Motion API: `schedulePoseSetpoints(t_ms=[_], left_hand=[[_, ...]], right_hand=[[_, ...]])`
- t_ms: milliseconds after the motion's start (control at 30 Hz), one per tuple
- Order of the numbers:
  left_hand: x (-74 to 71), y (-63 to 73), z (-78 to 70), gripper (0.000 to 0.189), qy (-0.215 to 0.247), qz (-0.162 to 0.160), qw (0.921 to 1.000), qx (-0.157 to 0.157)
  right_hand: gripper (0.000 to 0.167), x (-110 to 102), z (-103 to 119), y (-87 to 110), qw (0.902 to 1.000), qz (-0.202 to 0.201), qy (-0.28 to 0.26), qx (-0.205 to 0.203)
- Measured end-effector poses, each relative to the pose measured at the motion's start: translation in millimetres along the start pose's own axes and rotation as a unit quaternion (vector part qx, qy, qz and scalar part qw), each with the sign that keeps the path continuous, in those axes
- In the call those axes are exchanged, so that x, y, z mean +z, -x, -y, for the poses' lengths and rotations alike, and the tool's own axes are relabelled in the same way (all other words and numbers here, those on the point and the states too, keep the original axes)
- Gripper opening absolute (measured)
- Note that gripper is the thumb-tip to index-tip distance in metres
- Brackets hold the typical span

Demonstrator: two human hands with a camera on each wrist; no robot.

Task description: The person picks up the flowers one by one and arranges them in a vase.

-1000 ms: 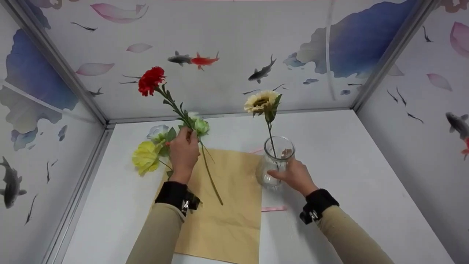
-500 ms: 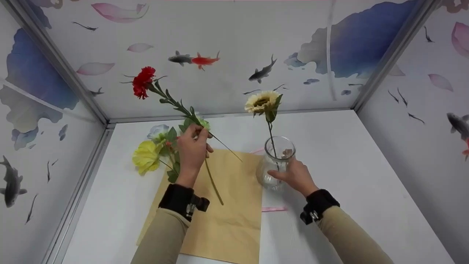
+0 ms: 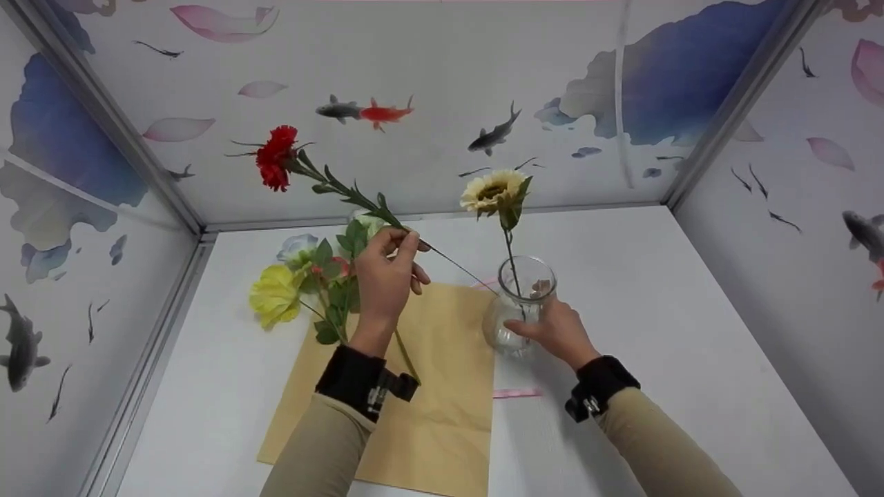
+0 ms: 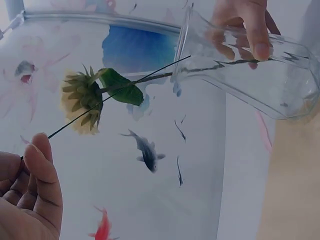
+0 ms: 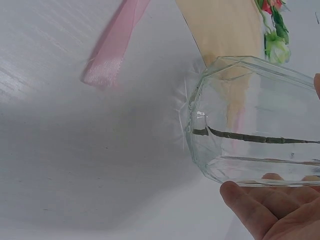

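Observation:
My left hand (image 3: 388, 273) pinches the thin stem of a red carnation (image 3: 277, 159) between thumb and fingers. The bloom points up and left, and the bare stem end slants down right to the vase's rim in the head view. My right hand (image 3: 556, 330) grips the clear glass vase (image 3: 494, 330) round its side, thumb toward the front. A cream sunflower (image 3: 496, 192) stands in the vase; its dark stem (image 5: 250, 138) reaches the bottom in the right wrist view. In the left wrist view the carnation stem crosses in front of the sunflower (image 4: 82, 102).
Brown kraft paper (image 3: 442, 421) lies on the white table left of the vase. On its upper left are a yellow flower (image 3: 274, 295), a pale blue flower (image 3: 298, 247) and other leafy stems. A pink ribbon (image 3: 518, 393) runs beneath. Printed panels wall the table's back and sides.
My left hand has moved right with the carnation, and the stem has tilted so its lower end swings right to the vase mouth. My right hand and the vase stay put.

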State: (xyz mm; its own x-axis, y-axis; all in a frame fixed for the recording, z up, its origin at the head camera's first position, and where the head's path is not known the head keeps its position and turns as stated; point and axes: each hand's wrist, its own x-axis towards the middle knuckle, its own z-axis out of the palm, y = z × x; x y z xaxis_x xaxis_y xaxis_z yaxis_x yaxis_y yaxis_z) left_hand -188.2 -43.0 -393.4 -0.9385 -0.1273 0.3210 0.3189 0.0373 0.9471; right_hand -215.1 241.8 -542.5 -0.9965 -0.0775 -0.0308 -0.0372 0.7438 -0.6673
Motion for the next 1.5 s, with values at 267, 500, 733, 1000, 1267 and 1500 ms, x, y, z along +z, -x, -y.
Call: schedulePoseSetpoints(t_ms=[267, 500, 733, 1000, 1267, 1500], left_hand=[[11.1, 4.3, -7.7, 0.016, 0.017, 0.015, 0.9996, 0.014], [12.2, 4.6, -9.7, 0.019, 0.029, 0.003, 0.9992, 0.028], [15.0, 6.5, -11.8, 0.02, 0.011, 0.01, 0.9994, 0.032], [19.5, 8.0, -7.9, 0.021, -0.024, 0.019, 0.9987, 0.041], [30.6, -2.4, 39.8, 0.018, -0.073, 0.016, 0.9941, 0.078], [41.3, -0.9, 49.7, 0.016, -0.092, 0.026, 0.9894, 0.11]], right_hand=[[0.099, 0.2, 0.2, 0.1, 1.0, 0.001, 0.003, -0.008], [0.102, 0.9, 0.0, -1.1, 1.0, 0.005, -0.002, -0.003], [0.1, 0.6, -0.5, -0.7, 1.0, 0.004, -0.004, 0.001], [0.1, 1.2, -1.1, -1.3, 1.0, 0.005, -0.006, 0.003], [0.096, 1.7, -1.1, 0.1, 0.9999, -0.007, 0.002, -0.013], [0.095, 1.4, -1.0, -0.2, 0.9999, -0.006, 0.005, -0.009]])
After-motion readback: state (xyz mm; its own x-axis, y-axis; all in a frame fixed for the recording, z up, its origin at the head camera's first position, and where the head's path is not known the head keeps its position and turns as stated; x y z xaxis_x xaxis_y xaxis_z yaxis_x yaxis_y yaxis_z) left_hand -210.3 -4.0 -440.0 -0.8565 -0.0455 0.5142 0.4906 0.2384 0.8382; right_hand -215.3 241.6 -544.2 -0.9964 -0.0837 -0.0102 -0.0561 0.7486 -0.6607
